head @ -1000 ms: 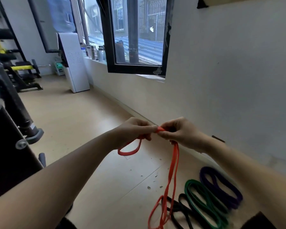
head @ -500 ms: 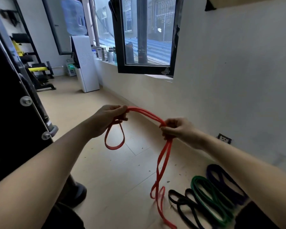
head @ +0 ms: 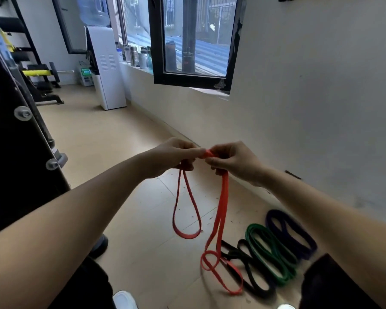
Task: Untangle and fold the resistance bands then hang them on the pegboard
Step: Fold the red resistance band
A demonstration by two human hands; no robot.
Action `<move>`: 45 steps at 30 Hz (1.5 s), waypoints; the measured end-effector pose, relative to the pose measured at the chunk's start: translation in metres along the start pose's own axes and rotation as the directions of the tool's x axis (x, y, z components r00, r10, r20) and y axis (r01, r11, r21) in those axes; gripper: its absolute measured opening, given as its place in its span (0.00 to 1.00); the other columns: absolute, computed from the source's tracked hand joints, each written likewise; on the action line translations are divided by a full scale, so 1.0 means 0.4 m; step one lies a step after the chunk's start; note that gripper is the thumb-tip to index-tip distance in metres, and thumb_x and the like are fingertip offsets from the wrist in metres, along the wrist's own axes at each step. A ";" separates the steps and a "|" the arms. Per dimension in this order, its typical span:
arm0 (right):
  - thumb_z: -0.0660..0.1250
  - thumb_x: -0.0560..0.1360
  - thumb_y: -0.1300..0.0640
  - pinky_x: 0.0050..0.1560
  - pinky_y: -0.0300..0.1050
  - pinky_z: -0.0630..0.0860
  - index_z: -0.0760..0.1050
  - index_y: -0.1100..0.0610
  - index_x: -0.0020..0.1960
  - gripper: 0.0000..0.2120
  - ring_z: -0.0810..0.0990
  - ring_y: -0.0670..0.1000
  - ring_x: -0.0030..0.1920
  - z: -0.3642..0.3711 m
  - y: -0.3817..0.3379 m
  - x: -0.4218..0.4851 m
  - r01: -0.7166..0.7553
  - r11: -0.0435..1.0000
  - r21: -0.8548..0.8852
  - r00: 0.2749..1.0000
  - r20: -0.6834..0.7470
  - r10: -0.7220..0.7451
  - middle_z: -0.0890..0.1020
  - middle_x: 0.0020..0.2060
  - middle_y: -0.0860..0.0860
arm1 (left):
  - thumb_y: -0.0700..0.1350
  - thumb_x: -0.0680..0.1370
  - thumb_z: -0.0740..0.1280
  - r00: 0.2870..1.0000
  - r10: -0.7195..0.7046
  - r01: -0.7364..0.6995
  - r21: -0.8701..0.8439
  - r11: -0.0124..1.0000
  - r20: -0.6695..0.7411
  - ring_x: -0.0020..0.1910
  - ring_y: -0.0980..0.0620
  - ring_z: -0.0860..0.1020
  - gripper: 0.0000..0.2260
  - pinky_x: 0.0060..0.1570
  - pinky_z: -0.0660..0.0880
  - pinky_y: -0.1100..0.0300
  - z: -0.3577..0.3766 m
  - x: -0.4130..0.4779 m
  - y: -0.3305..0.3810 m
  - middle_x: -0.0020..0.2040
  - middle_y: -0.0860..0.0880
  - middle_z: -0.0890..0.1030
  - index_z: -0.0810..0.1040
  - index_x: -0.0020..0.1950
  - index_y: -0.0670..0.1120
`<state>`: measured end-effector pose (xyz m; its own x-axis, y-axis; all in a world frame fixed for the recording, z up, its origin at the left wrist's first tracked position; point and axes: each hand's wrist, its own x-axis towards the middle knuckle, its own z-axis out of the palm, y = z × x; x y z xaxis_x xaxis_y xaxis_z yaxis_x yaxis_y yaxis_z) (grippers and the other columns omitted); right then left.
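Red band [head: 222, 197] is the one being worked, centre frame: left hand [head: 173, 157] and right hand [head: 233, 161] both pinch it, knuckles almost touching. A short loop dangles under the left. A longer doubled run drops from the right and curls on the floor [head: 143, 219] at lower right, against the black band [head: 250, 275], with the green band [head: 269, 253] and purple band [head: 292, 233] beyond. Looks mid-fold to me. Next I'd gather that tail. No pegboard in view.

1. The left hand [head: 175, 156] and right hand [head: 228, 160], apart half a second ago, now meet again.
2. The red resistance band [head: 221, 210] no longer arches between them; a longer loop hangs under the left hand.
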<state>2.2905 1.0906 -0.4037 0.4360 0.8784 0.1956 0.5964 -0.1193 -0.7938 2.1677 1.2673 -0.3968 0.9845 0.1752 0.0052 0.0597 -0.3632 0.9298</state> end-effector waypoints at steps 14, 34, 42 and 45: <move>0.68 0.80 0.60 0.48 0.43 0.82 0.80 0.62 0.58 0.09 0.84 0.51 0.45 -0.031 0.098 -0.005 -0.212 0.969 0.124 0.977 0.066 0.205 0.84 0.47 0.57 | 0.50 0.77 0.67 0.982 0.041 -0.075 -0.181 0.981 -0.185 0.43 0.49 0.75 0.13 0.44 0.78 0.64 -0.101 -0.018 -0.045 0.39 0.48 0.75 0.80 0.51 0.40; 0.67 0.81 0.58 0.44 0.41 0.81 0.81 0.55 0.57 0.07 0.80 0.49 0.40 -0.079 0.063 -0.022 -0.101 0.992 0.072 0.991 0.091 0.094 0.81 0.40 0.54 | 0.44 0.82 0.67 0.995 0.097 -0.097 0.001 0.995 0.039 0.39 0.54 0.76 0.11 0.44 0.78 0.61 -0.030 0.022 -0.062 0.39 0.49 0.77 0.81 0.63 0.46; 0.64 0.82 0.57 0.49 0.46 0.80 0.76 0.61 0.56 0.08 0.84 0.54 0.46 -0.083 0.081 -0.021 -0.267 0.901 0.341 0.954 0.229 0.195 0.85 0.45 0.56 | 0.46 0.81 0.68 0.993 0.116 -0.114 0.060 0.992 -0.033 0.35 0.54 0.71 0.07 0.37 0.70 0.62 -0.007 0.038 -0.043 0.36 0.48 0.75 0.85 0.52 0.46; 0.63 0.82 0.56 0.55 0.49 0.80 0.78 0.60 0.53 0.08 0.84 0.53 0.48 -0.077 0.085 -0.018 -0.320 0.868 0.381 0.939 0.246 0.239 0.85 0.45 0.55 | 0.45 0.80 0.69 0.990 0.142 -0.141 0.023 0.990 -0.027 0.36 0.53 0.71 0.06 0.36 0.70 0.64 -0.005 0.037 -0.044 0.38 0.46 0.76 0.85 0.54 0.49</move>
<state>2.3284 1.0661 -0.4143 0.3863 0.9105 -0.1473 0.1213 -0.2085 -0.9705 2.1810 1.2782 -0.4122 0.9782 0.1467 0.1470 -0.0760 -0.4057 0.9108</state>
